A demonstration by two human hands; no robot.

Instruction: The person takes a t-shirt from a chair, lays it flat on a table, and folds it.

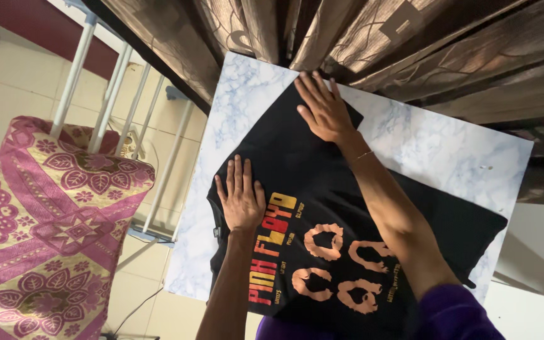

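Note:
A black T-shirt (322, 208) with orange, yellow and red print lies spread on a white marble-patterned table (423, 151). My left hand (242, 195) rests flat on the shirt near its left edge, fingers slightly apart. My right hand (321, 108) lies flat on the far upper part of the shirt, fingers spread, a thin bracelet at the wrist. Neither hand holds anything. A purple sleeve (454, 311) covers my right upper arm.
Brown patterned curtains (373, 38) hang over the table's far edge. A pink and gold floral cushion (51, 226) stands at the left on the tiled floor. A white metal rack (127, 107) stands between the cushion and the table.

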